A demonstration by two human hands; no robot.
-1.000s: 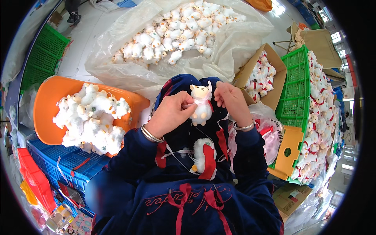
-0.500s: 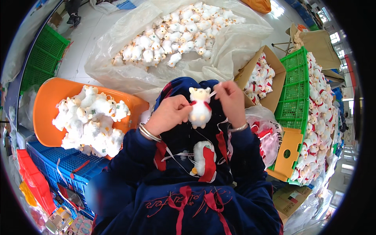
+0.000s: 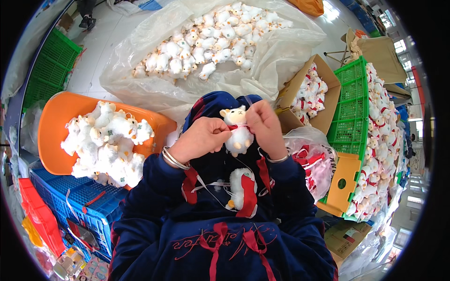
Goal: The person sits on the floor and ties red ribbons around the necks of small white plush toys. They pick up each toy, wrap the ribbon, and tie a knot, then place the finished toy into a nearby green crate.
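A small white plush animal point(image 3: 240, 138) with a cream head and ears stands upright above my lap, facing me. A red scarf point(image 3: 234, 126) crosses its neck between my hands. My left hand point(image 3: 202, 138) is closed in a pinch on the scarf at the toy's left side. My right hand point(image 3: 266, 125) is closed on the scarf's other side against the neck, its fingertips partly hidden. On my lap below lies a second white plush toy point(image 3: 238, 187) with a red scarf point(image 3: 249, 199) along it and thin white ties.
An orange tub point(image 3: 54, 136) of white plush toys stands left, above a blue crate point(image 3: 51, 192). Ahead, a clear plastic sheet point(image 3: 131, 56) holds many more. At right are a cardboard box point(image 3: 330, 105), a green crate point(image 3: 349, 103) and a pink bag point(image 3: 318, 175) with red pieces.
My right hand has come down and inward from the toy's head, where it held a white strip, to its neck. The toy has turned slightly, and the red scarf sits across its front.
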